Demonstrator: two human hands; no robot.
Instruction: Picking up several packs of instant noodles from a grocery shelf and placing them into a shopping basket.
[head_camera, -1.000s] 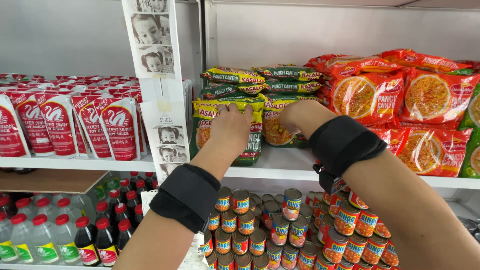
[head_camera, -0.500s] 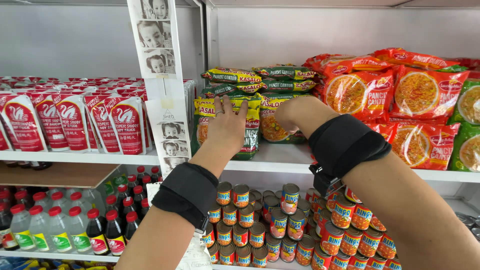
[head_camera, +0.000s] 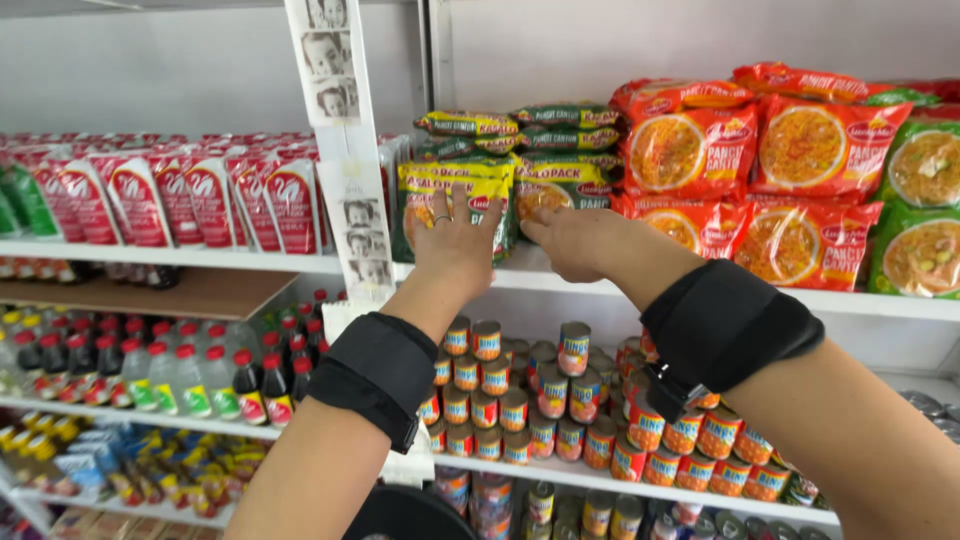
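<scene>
Noodle packs (head_camera: 455, 195), yellow-green, look light, soft and crinkly; left hand (head_camera: 455, 245) lies flat on 1, fingers released; right hand (head_camera: 575, 240), at 3 o'clock, grasps its edge.

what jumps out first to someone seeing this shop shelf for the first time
Two raised arms fill the middle: the left hand lies flat against a yellow-and-green noodle packet on the upper shelf, and the right hand touches the packets beside it. Each forearm wears a black wrist band. To the right sits a bright wall of orange noodle packs, and below the hands small tins stand stacked on the lower shelf.
</scene>
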